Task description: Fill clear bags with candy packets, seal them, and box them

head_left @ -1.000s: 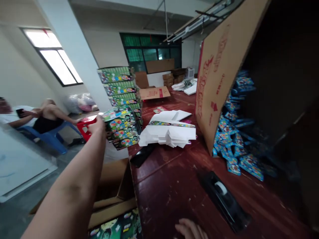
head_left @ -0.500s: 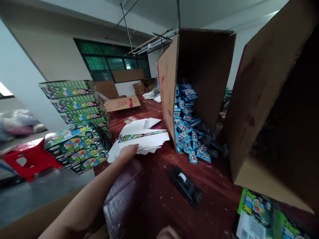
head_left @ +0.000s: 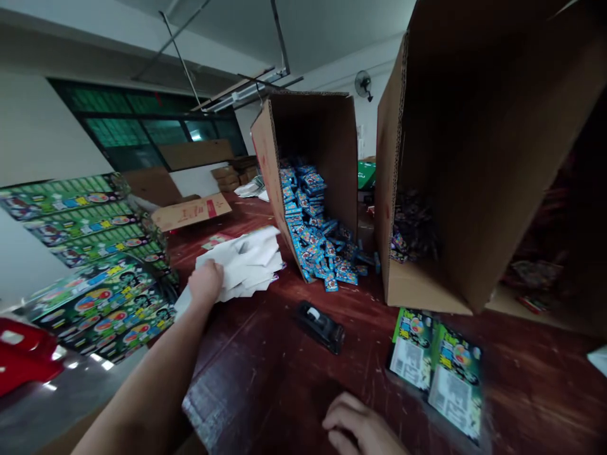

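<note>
My left hand is closed at the near left edge of a loose pile of white sheets, with the fingers bent over the edge of the paper. How many sheets it grips I cannot tell. At the bottom of the view my right hand is over the dark red table, fingers loosely curled and apart, with nothing visible in them. A black tape dispenser lies between the hands. Two flat green printed packs rest to the right of my right hand.
A tilted cardboard box spills small blue packets onto the table. Beside it stands a larger open carton with dark packets inside. Stacked green printed boxes and a red stool are at left. Flat cardboard lies behind.
The view has turned right. My left hand has closed on the sheets' edge, and the printed strip on top no longer shows. My right hand has come further into view.
</note>
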A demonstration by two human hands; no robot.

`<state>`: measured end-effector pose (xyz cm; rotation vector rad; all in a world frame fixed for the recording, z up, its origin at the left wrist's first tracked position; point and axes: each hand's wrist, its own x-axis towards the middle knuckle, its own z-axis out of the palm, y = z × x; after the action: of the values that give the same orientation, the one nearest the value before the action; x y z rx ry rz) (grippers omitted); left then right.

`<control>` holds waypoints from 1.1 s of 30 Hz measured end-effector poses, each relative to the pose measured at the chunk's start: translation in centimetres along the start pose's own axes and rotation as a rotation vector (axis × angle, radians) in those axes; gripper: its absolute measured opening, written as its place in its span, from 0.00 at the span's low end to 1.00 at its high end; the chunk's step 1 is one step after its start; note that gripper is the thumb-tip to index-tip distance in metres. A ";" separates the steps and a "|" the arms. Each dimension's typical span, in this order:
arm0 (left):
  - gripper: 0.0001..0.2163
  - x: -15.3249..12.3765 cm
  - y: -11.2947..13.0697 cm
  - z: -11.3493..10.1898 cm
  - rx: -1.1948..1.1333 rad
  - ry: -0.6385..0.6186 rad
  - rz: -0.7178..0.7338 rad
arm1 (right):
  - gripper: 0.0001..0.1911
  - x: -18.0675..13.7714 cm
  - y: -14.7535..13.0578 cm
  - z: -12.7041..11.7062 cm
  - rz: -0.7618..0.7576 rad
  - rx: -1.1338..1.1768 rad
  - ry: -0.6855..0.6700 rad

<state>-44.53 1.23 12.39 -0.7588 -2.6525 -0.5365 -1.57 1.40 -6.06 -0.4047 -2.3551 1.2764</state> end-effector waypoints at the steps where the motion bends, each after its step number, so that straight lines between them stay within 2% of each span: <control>1: 0.14 0.2 0.4 -1.5 -0.052 0.076 -0.029 | 0.11 -0.1 -0.8 -1.5 0.024 -0.008 0.017; 4: 0.14 -1.0 1.1 -6.4 -0.233 0.256 -0.062 | 0.16 1.6 -3.4 -4.4 0.068 -0.008 0.091; 6: 0.14 -3.9 1.6 -9.2 -0.351 0.299 -0.036 | 0.30 3.7 -5.4 -4.5 0.095 0.038 0.174; 9: 0.14 -11.2 3.4 -11.8 -0.558 0.251 0.061 | 0.61 7.2 -8.9 -2.8 0.111 0.125 0.250; 11: 0.15 -16.9 5.4 -12.5 -0.821 0.183 0.111 | 0.70 8.7 -11.3 -1.5 0.090 0.136 0.287; 12: 0.15 -19.5 6.5 -12.6 -0.890 0.139 0.106 | 0.68 9.0 -12.2 -1.2 0.069 0.134 0.324; 13: 0.15 -21.9 7.6 -12.7 -0.958 0.101 0.100 | 0.62 9.0 -12.8 -1.0 0.041 0.140 0.366; 16: 0.14 -26.2 10.0 -12.9 -1.083 -0.080 0.209 | 0.35 6.8 -13.0 -2.9 -0.058 0.211 0.432; 18: 0.17 -26.3 10.6 -13.0 -1.041 -0.100 0.365 | 0.26 3.7 -12.0 -6.1 -0.089 0.274 0.351; 21: 0.34 -23.6 10.5 -12.8 -0.784 0.148 0.530 | 0.23 -2.2 -10.1 -12.5 -0.026 0.338 0.114; 22: 0.38 -22.7 10.4 -12.5 -0.697 0.163 0.573 | 0.24 -4.2 -9.5 -14.6 0.034 0.375 0.057; 23: 0.38 -22.1 10.5 -12.0 -0.638 0.071 0.639 | 0.25 -6.1 -8.9 -16.6 0.113 0.405 0.040; 25: 0.28 -22.2 11.0 -10.6 -0.560 -0.301 0.768 | 0.28 -9.2 -7.7 -19.8 0.248 0.396 0.015; 27: 0.18 -24.1 11.8 -8.7 -0.507 -0.648 0.787 | 0.25 -11.5 -6.7 -21.6 0.331 0.216 0.100; 28: 0.16 -25.6 12.1 -7.6 -0.488 -0.746 0.748 | 0.22 -12.4 -6.3 -21.9 0.359 0.059 0.179; 30: 0.13 -29.3 12.7 -5.2 -0.480 -0.839 0.657 | 0.17 -13.7 -5.9 -21.1 0.376 -0.291 0.331; 31: 0.12 -31.2 12.8 -4.0 -0.492 -0.873 0.627 | 0.16 -14.2 -5.8 -20.2 0.363 -0.420 0.362; 33: 0.10 -34.8 12.6 -1.5 -0.528 -0.939 0.596 | 0.16 -15.1 -6.2 -17.8 0.328 -0.522 0.366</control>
<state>-9.22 -4.56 2.90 -2.3416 -2.7700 -0.8599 20.02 4.15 4.28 -1.1208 -2.3264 0.6084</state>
